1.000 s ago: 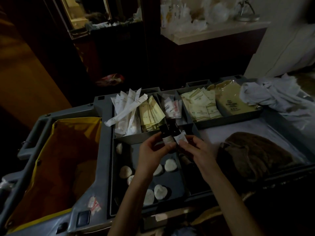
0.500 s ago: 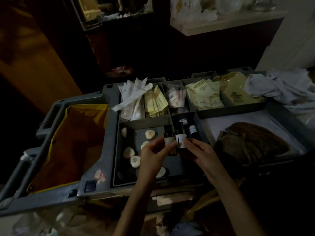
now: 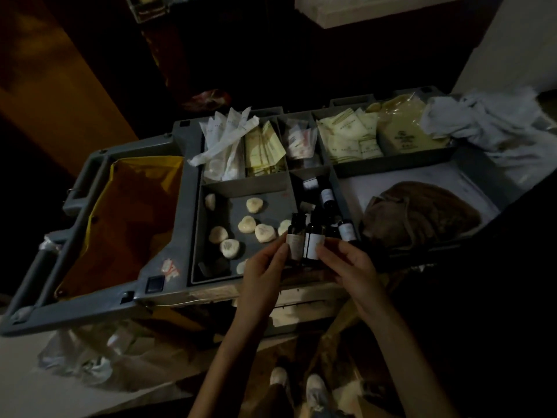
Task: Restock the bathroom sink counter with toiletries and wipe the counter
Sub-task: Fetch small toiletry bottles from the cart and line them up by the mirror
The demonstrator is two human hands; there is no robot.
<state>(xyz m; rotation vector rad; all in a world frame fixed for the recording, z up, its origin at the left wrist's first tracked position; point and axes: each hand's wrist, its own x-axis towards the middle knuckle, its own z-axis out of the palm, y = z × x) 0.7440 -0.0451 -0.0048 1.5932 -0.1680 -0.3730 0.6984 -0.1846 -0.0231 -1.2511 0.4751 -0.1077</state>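
Over the near edge of a grey housekeeping cart tray (image 3: pixel 193 188), my left hand (image 3: pixel 265 273) pinches a small dark bottle with a pale label (image 3: pixel 296 236). My right hand (image 3: pixel 351 267) holds a second dark labelled bottle (image 3: pixel 314 239) right beside the first; the two bottles touch. More dark bottles (image 3: pixel 327 196) stand in the narrow compartment just behind. Several wrapped round soaps (image 3: pixel 247 224) lie loose in the compartment to the left.
Back compartments hold white sachets (image 3: pixel 224 140), yellow packets (image 3: pixel 263 149) and cream packets (image 3: pixel 349 137). A brown cloth (image 3: pixel 419 215) lies at the right, white linen (image 3: pixel 494 122) beyond it. A yellow bag (image 3: pixel 129 218) hangs at the cart's left. The stone counter edge (image 3: pixel 361 10) shows at the top.
Both hands with their bottles have drawn back toward the cart's near edge. The camera view has tipped downward, so the counter has slid to the top of the picture.
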